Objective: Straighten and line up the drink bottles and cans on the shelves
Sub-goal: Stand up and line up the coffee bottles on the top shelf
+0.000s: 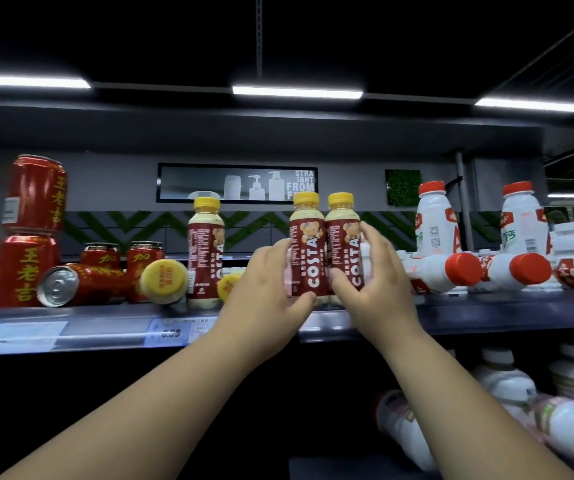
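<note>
Two upright Costa bottles with yellow caps stand side by side on the shelf (pixel 486 313). My left hand (pixel 264 289) grips the left Costa bottle (pixel 308 244) low on its left side. My right hand (pixel 372 282) wraps the right Costa bottle (pixel 342 244) from the right. A third Costa bottle (pixel 205 251) stands upright further left. Beside it two more lie on their sides, caps facing me (pixel 164 280) (pixel 228 285).
Red cans sit at the left: one stacked pair (pixel 34 230), one can lying down (pixel 70 284), others upright behind. White bottles with red caps (pixel 434 223) stand and lie at the right. White bottles (pixel 507 382) fill the lower shelf, some tipped over. Price tags (pixel 171 332) line the shelf edge.
</note>
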